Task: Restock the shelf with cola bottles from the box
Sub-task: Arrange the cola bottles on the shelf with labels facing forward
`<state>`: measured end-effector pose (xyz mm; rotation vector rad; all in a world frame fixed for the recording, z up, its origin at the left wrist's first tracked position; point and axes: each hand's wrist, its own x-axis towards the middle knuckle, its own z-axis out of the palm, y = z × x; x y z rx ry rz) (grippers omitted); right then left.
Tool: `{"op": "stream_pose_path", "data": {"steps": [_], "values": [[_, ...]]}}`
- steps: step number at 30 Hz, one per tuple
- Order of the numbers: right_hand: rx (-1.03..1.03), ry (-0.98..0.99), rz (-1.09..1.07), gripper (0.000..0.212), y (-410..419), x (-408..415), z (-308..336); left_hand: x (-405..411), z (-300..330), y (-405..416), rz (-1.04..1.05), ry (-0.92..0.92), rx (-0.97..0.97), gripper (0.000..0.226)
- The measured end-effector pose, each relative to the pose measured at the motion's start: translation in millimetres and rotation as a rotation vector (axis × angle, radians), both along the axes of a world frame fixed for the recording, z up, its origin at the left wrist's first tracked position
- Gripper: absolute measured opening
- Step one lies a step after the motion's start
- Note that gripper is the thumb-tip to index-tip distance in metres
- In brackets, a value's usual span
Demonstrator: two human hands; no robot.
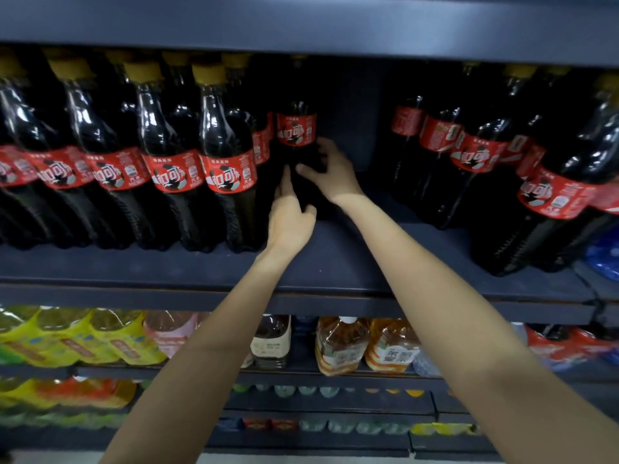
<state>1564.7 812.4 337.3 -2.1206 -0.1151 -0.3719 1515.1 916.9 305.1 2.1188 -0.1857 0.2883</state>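
A cola bottle (pixel 296 128) with a red label stands upright deep in the gap on the dark shelf (pixel 328 262). My right hand (pixel 330 172) grips its lower body from the right, fingers curled round it. My left hand (pixel 289 216) touches the bottle's base from the front left with straight fingers. A row of cola bottles (pixel 167 155) with yellow caps stands to the left of the gap, and more cola bottles (pixel 485 155) stand to the right. The box is not in view.
The shelf above (pixel 301 25) hangs low over the bottle caps. Bare shelf floor lies between the two bottle groups. Below are yellow-wrapped drink packs (pixel 83 339), tea bottles (pixel 341 346) and a red pack (pixel 566 346). A blue item (pixel 603 252) sits at the far right.
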Motion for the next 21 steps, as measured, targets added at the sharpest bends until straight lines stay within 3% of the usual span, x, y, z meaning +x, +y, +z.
{"op": "stream_pose_path", "data": {"steps": [3, 6, 11, 15, 18, 21], "values": [[0.001, -0.162, -0.063, 0.038, -32, -46, 0, -20, 3, -13, -0.025, -0.217, 0.043, 0.067], [0.057, -0.308, -0.202, 0.024, -68, -108, -10, -37, 3, -38, -0.211, -0.43, 0.078, 0.048], [-0.034, -0.54, -0.6, 0.02, -121, -186, -27, -42, 9, -108, -0.451, -0.292, -0.08, 0.05], [-0.111, -0.539, -0.91, 0.05, -157, -198, -30, -36, 16, -161, -0.351, -0.195, -0.165, 0.075], [-0.097, -0.374, -0.905, 0.082, -170, -189, -28, -24, 17, -187, -0.243, -0.165, -0.165, 0.087], [-0.111, -0.326, -0.884, 0.099, -168, -178, -24, -19, 17, -203, -0.174, -0.149, -0.129, 0.095]]}}
